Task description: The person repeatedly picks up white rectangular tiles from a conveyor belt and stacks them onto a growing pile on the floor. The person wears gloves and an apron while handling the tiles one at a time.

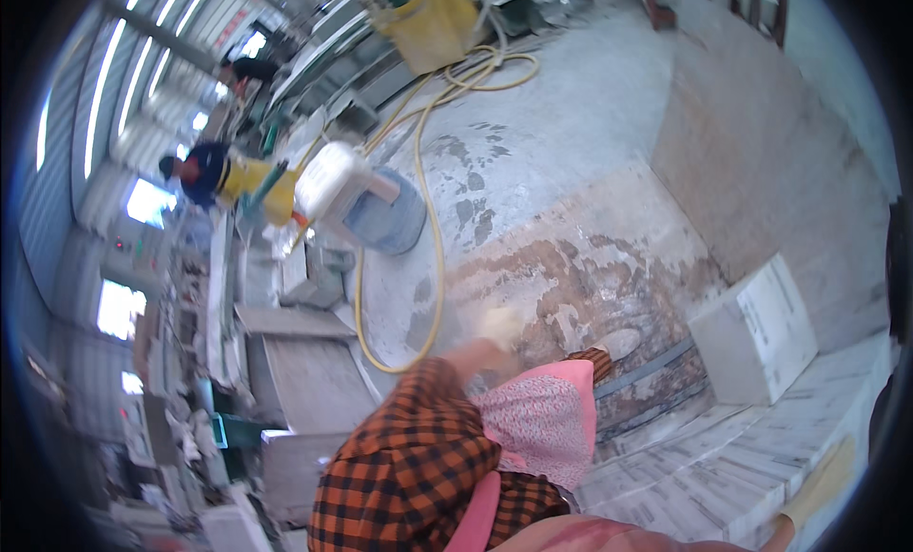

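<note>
My left hand (501,326), in a pale glove, hangs in front of me over the stained floor. It is smeared by motion, so its fingers and anything in them cannot be made out. My right hand (825,485), also in a pale glove, reaches out at the lower right. It lies stretched along the outer part of a grey-and-white striped stack (666,476), which looks like stone strips or tiles. Nothing shows in it. A white box-shaped block (756,333) stands at the far side of that stack.
A yellow hose (439,267) loops across the wet floor. Beyond my left hand are a blue-and-white plastic container (366,200) and a yellow bin (433,24). Flat boards (314,381) and cluttered benches lie to the left. Another person (228,176) stands farther off.
</note>
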`<state>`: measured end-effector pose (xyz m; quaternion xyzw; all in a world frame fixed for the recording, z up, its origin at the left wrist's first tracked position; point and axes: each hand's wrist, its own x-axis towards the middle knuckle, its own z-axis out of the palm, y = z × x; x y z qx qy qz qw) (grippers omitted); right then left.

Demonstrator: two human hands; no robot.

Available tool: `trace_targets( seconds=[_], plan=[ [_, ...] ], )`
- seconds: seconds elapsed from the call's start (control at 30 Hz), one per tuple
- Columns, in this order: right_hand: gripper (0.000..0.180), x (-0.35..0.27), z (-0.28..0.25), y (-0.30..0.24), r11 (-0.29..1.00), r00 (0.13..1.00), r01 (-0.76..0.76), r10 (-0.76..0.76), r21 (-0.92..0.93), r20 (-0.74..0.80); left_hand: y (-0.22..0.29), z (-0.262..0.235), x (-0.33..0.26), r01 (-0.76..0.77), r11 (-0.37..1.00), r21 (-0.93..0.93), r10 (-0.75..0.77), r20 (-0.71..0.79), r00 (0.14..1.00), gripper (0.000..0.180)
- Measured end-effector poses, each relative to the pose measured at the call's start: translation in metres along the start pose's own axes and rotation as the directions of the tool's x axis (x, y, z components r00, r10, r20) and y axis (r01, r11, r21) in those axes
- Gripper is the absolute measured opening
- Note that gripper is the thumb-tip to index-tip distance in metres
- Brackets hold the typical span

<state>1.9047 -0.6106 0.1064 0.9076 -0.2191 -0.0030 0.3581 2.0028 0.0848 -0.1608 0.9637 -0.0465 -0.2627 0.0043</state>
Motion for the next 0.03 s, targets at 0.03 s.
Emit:
trace_targets(
  seconds=[0.03],
  plan=[
    [0.044,0.0049,0.0015,0.0003,0.997,1.0,-0.012,0.012,-0.073,0.001,-0.0351,0.0019,-0.0451,0.318,0.831,-0.457,-0.411,-0.117,0.904,0.029]
  ],
)
